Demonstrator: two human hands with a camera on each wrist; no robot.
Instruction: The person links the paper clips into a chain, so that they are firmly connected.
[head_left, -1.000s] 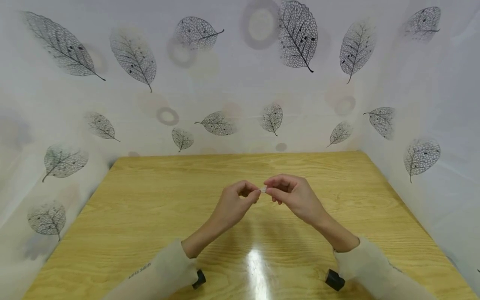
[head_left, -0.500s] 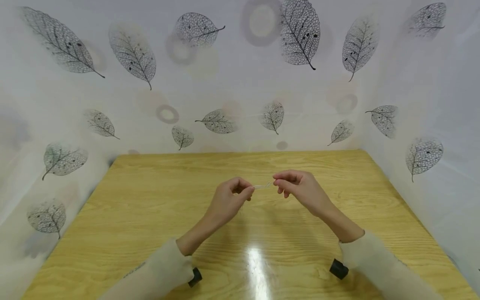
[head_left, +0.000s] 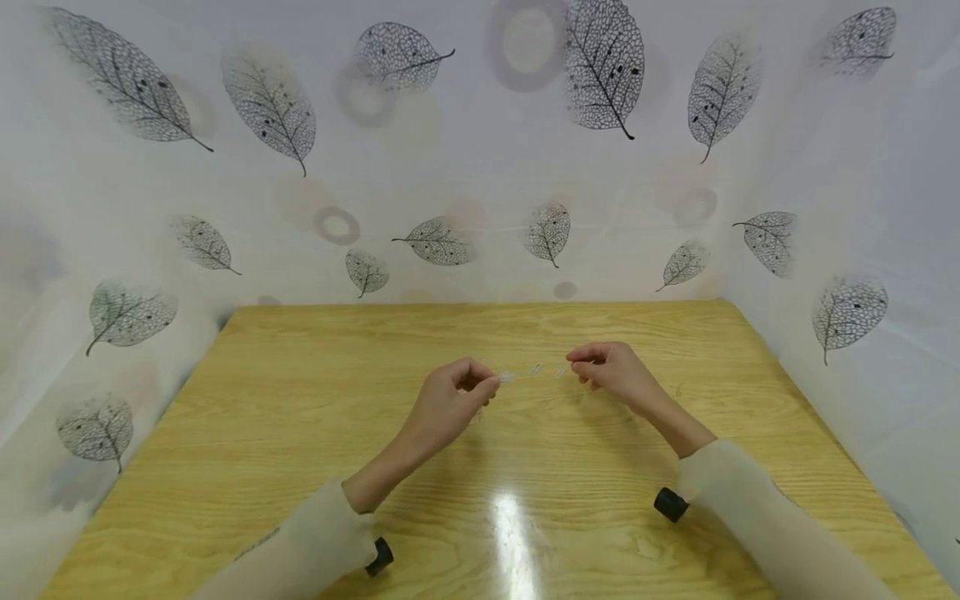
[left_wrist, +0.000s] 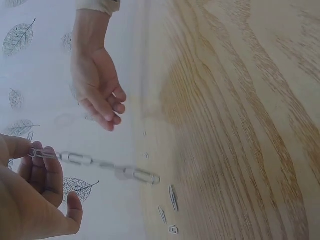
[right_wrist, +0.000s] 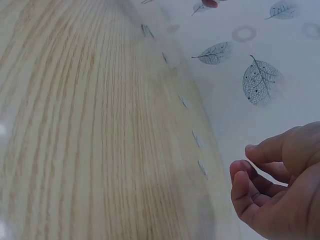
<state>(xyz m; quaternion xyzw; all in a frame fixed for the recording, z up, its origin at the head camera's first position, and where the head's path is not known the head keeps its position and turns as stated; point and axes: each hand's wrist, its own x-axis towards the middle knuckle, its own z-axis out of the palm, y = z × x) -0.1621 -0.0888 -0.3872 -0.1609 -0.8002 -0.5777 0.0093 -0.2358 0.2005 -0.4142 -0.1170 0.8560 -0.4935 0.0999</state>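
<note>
My left hand (head_left: 453, 396) pinches one end of a chain of pale paper clips (left_wrist: 75, 158) between thumb and fingers. In the left wrist view the chain stretches from the fingertips, partly blurred, its free end over the table. My right hand (head_left: 618, 375) is apart from it, to the right. Its fingers (right_wrist: 247, 187) are loosely bent, with a gap to the thumb and nothing visible between them. Loose paper clips lie on the table below, one (left_wrist: 172, 197) near the chain's free end and another (right_wrist: 202, 170) nearest the right hand.
The wooden table (head_left: 337, 350) ends at a pale leaf-print cloth (head_left: 465, 150) behind and at both sides. In the right wrist view several small clips (right_wrist: 183, 101) lie in a row near the table's far edge. A black object (head_left: 670, 504) sits by the right sleeve.
Both hands met at the clips a second ago. Since then the right hand has let go and moved right, while the left has shifted slightly left, still holding the clips.
</note>
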